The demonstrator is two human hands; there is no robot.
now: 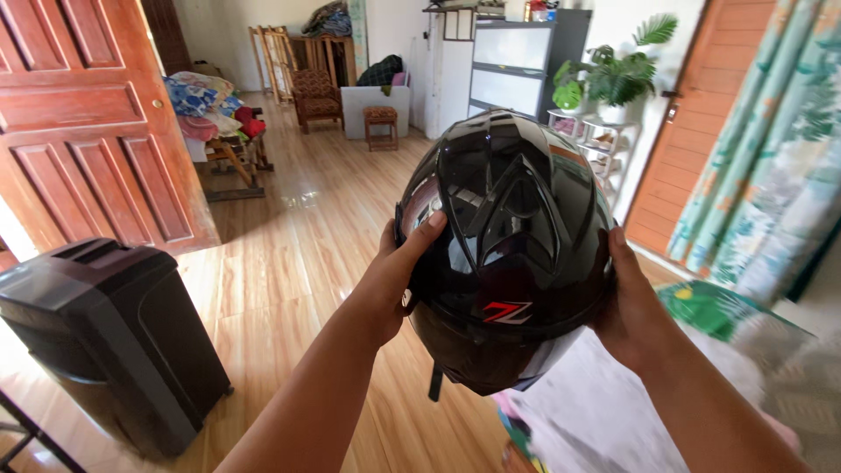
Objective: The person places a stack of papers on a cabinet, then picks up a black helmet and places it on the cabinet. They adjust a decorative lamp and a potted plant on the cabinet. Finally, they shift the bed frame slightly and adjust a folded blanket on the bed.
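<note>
The person stands holding a glossy black helmet (506,254) up at chest height, above the wooden floor (298,263). The left hand (394,276) is clasped against its left side, thumb laid over the shell, remaining fingers hidden behind. The right hand (632,311) presses flat to the right side; its fingertips are concealed by the shell. A dark strap hangs below the helmet, only partly visible. A black bin-like unit (114,337) stands well apart at left. The curtain (771,166) is cut off by the right edge.
</note>
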